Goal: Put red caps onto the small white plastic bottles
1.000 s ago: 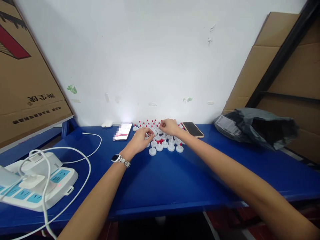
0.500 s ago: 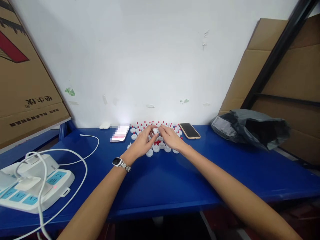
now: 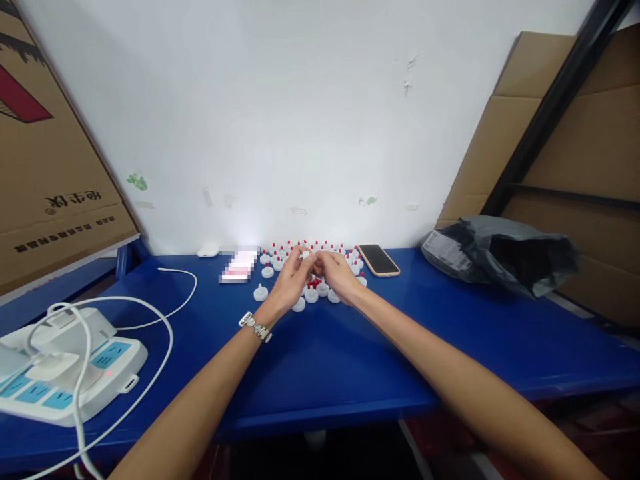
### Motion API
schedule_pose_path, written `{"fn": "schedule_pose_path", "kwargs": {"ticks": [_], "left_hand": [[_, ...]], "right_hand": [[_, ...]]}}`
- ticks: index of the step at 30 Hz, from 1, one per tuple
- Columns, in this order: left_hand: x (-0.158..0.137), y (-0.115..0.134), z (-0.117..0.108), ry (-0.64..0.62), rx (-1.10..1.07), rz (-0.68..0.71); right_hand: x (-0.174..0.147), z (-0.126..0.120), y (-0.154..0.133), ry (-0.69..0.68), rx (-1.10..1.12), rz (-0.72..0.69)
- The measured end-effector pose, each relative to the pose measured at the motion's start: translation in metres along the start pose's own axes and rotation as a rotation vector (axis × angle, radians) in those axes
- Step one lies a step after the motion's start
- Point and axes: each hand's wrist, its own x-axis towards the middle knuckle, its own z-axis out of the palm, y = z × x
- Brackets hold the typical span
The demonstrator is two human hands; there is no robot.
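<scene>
My left hand holds a white nozzle cap, only a sliver of it visible between thumb and fingers. Against it is my right hand, its thumb and fingertips pinched together at the cap; what they grip is too small to make out. Around and beneath both hands stand several white nozzle caps, many topped with red tips. Small loose red tips lie in a cluster just below the hands. One white cap without a red tip stands left of my left hand.
On the blue table, a phone lies right of the caps and a grey plastic bag farther right. To the left are a white earbud case, a power strip and looping white cables. Cardboard stands at left.
My right hand's fingers have curled from stretched over the cap into a pinch against it. My left wrist has turned, so the watch face no longer shows.
</scene>
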Motion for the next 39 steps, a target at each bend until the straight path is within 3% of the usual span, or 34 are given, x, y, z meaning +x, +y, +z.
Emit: {"fn": "schedule_pose_path", "kwargs": {"ticks": [7,13,16,19,23,26,29,33,36,39], "left_hand": [[0.0,-0.001,0.004,0.06,-0.117,-0.087],[0.005,0.003,-0.004,0.204,-0.241,-0.082],[0.008,0.001,-0.011,0.176,-0.163,-0.091],[0.008,-0.003,-0.02,0.133,0.073,-0.075],[0.005,-0.005,-0.03,0.073,0.368,-0.004],[0.002,-0.004,-0.033,0.042,0.472,0.04],[0.001,-0.002,-0.031,0.016,0.528,0.081],[-0.001,0.0,-0.028,-0.013,0.564,0.099],[-0.001,0.0,-0.032,-0.005,0.62,0.087],[0.0,0.0,-0.042,0.022,0.774,0.083]], "right_hand": [[0.002,0.006,0.011,0.03,0.079,0.023],[0.002,0.0,0.001,0.092,0.129,0.023],[0.002,-0.012,-0.003,0.042,-0.272,-0.061],[0.001,-0.023,-0.002,-0.032,-0.736,-0.156],[0.0,-0.034,-0.002,-0.11,-0.956,-0.181],[0.002,-0.038,-0.001,-0.102,-0.892,-0.167],[0.005,-0.038,0.0,-0.059,-0.641,-0.138],[0.009,-0.033,-0.001,-0.128,-0.393,-0.16],[0.018,-0.032,-0.003,-0.097,-0.401,-0.194],[0.033,-0.038,-0.003,-0.018,-0.598,-0.192]]}}
